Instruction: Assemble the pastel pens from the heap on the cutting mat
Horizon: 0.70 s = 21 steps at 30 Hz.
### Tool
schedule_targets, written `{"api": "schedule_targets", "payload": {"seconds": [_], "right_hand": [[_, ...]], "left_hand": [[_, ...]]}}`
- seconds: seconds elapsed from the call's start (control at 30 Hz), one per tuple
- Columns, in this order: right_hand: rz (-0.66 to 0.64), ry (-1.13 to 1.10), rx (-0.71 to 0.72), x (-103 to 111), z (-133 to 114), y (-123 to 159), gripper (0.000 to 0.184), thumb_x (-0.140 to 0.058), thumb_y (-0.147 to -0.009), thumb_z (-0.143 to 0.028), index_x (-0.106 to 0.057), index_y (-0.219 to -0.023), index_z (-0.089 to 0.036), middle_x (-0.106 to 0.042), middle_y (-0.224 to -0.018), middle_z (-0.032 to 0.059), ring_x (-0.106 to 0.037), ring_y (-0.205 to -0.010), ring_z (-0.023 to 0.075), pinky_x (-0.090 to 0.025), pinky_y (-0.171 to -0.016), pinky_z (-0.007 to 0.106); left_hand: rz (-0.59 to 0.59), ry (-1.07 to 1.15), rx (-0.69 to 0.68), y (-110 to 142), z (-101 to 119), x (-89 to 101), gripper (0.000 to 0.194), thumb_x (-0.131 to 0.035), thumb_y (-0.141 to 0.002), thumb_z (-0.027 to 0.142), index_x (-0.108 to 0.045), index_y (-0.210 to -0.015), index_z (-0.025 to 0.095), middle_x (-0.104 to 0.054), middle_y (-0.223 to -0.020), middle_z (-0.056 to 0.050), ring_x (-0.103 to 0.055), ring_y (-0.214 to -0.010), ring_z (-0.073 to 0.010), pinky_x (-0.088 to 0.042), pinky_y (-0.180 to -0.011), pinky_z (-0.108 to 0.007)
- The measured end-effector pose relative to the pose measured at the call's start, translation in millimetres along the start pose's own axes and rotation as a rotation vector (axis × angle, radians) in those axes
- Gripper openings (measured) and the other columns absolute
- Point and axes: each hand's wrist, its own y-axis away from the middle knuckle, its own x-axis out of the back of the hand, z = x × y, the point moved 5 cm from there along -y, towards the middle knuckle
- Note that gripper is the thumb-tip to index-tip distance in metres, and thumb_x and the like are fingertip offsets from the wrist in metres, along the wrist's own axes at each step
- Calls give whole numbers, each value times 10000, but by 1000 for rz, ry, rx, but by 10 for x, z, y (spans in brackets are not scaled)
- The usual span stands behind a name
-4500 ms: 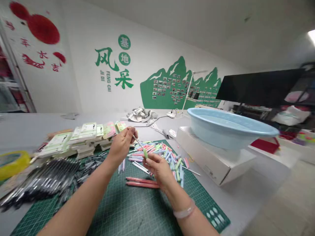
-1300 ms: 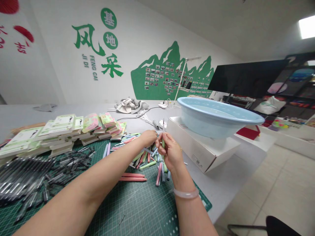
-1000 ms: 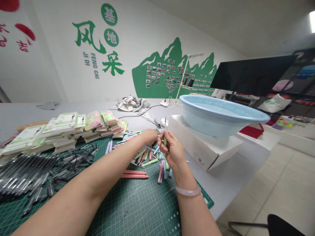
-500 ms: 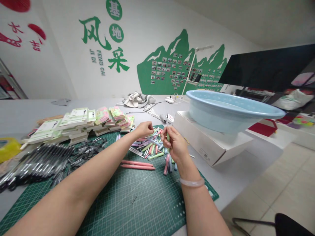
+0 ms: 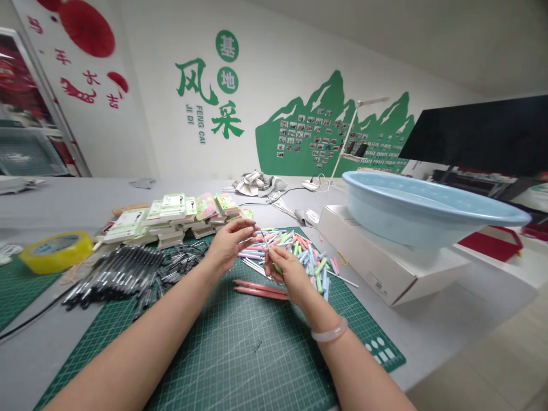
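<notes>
Head view: right hand point(image 5: 289, 273) grasps a slim green-ended pen point(image 5: 269, 249) at 12 o'clock, left hand point(image 5: 229, 246) at its tip, grip unclear, pastel pen pile point(image 5: 295, 242) at 1 o'clock.

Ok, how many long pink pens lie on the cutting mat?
2 long pink pens, side by side on the green mat, below the right hand; the pastel pile may hide more.

White wall point(image 5: 141, 97), green mtn mural point(image 5: 299, 137), beige flr point(image 5: 483, 377), long grey table point(image 5: 64, 200)
</notes>
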Motion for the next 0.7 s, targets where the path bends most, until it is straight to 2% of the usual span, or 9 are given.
{"api": "schedule_targets", "payload": {"seconds": [0.3,0.53,0.7], "right_hand": [[-2,33,-2,27,32,-16,261,-458,-857,-416,-499,-747,-183,-544,-530,-31,-268,-360,49,-137,-367,194],[-14,39,-11,9,71,-29,255,-463,-848,-416,-509,-752,-185,-531,-519,-39,-249,-355,49,-130,-364,194],[3,26,-10,9,59,-21,262,-464,-850,-418,-503,-744,-183,-533,-523,-35,-245,-355,48,-123,-364,192]], "left_hand": [[20,23,60,17,-26,-69,269,-726,-682,211,-661,-936,149,-692,-928,-86,-657,-791,-144,-542,-704,-237],[13,-13,40,17,-24,-59,278,-732,-677,239,-663,-934,157,-687,-938,-82,-647,-831,-153,-532,-723,-245],[-48,-86,-12,50,-13,-121,257,-717,-687,265,-666,-911,150,-682,-900,-73,-637,-823,-159,-527,-722,-265]]}}
